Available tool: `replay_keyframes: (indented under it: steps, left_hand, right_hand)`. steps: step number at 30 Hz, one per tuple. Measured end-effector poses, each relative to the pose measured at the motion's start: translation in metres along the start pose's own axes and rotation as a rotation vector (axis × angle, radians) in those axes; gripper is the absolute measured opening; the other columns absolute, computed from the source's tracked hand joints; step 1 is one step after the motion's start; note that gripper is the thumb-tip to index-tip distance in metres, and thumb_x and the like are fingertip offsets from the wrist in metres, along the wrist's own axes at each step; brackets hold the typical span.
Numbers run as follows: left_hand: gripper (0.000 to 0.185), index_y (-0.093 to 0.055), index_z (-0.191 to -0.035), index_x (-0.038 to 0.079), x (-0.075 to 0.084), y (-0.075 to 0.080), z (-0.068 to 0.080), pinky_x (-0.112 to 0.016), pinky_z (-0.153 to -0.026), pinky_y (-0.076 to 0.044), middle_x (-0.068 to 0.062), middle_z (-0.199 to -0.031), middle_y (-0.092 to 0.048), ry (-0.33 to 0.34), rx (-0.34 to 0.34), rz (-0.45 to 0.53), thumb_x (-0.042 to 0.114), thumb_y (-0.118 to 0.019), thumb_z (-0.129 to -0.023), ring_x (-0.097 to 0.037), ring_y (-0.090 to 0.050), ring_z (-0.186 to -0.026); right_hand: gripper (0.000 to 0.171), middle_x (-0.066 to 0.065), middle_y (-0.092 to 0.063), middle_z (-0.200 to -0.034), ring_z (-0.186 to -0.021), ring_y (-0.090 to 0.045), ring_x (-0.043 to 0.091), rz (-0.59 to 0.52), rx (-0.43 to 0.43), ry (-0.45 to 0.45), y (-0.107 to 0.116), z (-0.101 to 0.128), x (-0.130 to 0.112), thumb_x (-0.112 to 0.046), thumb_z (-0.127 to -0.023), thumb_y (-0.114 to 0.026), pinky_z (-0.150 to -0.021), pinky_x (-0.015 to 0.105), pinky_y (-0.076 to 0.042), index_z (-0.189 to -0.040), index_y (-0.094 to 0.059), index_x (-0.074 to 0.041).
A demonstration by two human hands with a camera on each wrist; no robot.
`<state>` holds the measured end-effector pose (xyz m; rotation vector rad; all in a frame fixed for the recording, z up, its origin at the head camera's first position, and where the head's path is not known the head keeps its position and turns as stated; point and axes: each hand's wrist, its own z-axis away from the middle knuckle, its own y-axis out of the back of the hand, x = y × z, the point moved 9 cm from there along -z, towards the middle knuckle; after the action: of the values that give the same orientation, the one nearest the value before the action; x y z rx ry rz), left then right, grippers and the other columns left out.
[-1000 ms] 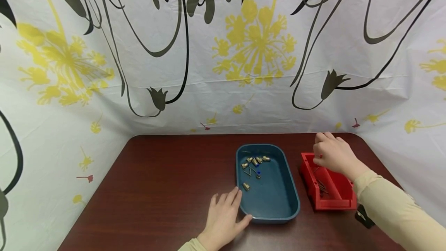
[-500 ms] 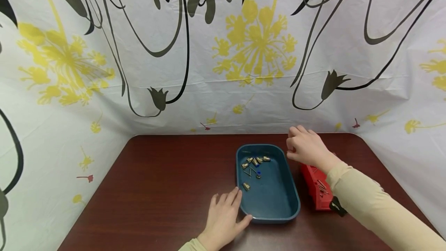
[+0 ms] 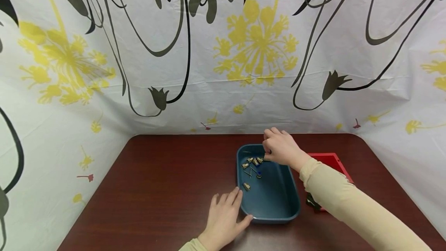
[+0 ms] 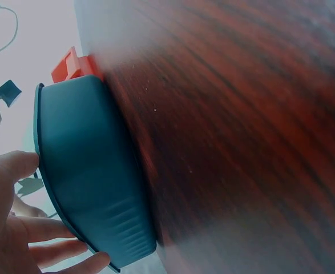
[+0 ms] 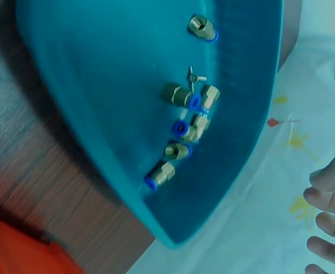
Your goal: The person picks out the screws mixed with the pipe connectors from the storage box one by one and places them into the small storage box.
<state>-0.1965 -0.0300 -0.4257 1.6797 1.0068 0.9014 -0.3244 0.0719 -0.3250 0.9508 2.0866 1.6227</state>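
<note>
Left hand: the left hand [image 3: 224,216], at lower centre of the head view, lies flat on the dark red-brown wooden table [image 3: 163,189], fingers straight and released, fingertips against the near left corner of the tray.
Tray: the dark teal oval plastic tray [image 3: 278,204] runs its long axis from near to far; its near half is bare.
Contents: small brass fittings with blue ends [image 5: 181,128] cluster in the far left part with a few thin nails; one fitting lies apart nearer the left hand.
Right hand: the right hand [image 3: 282,148] hovers over the tray's far end, fingers curled down at the cluster; whether it pinches anything I cannot tell.
Bin: the red plastic bin [image 3: 329,160] sits right of the tray, mostly hidden by the beige sleeve [image 3: 348,204].
Open room: bare tabletop fills the left half.
</note>
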Motion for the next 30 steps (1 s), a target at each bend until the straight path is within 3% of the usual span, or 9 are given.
replay_keyframes:
  steps: [21, 30]
  left_hand:
    - [0.064, -0.055, -0.122, 0.01, 0.0, 0.001, 0.0, -0.051, -0.081, -0.034, -0.003, -0.123, -0.049, -0.012, 0.006, -0.016, 0.057, -0.051, -0.079, -0.02, -0.052, -0.094]
    - [0.064, -0.055, -0.122, 0.01, 0.0, 0.0, 0.0, -0.051, -0.081, -0.034, -0.003, -0.123, -0.049, -0.012, 0.0, -0.018, 0.057, -0.051, -0.079, -0.02, -0.052, -0.095]
  right_hand:
    - [0.027, -0.003, -0.038, -0.078, -0.073, -0.031, 0.018, -0.035, -0.193, -0.052, -0.05, -0.025, -0.029, -0.026, -0.069, -0.073, -0.06, 0.036, -0.026, -0.054, -0.051, -0.024]
    - [0.028, -0.002, -0.041, -0.079, -0.076, -0.037, 0.02, -0.044, -0.271, -0.09, -0.072, -0.028, -0.029, -0.03, -0.07, -0.073, -0.066, 0.041, -0.035, -0.054, -0.052, -0.023]
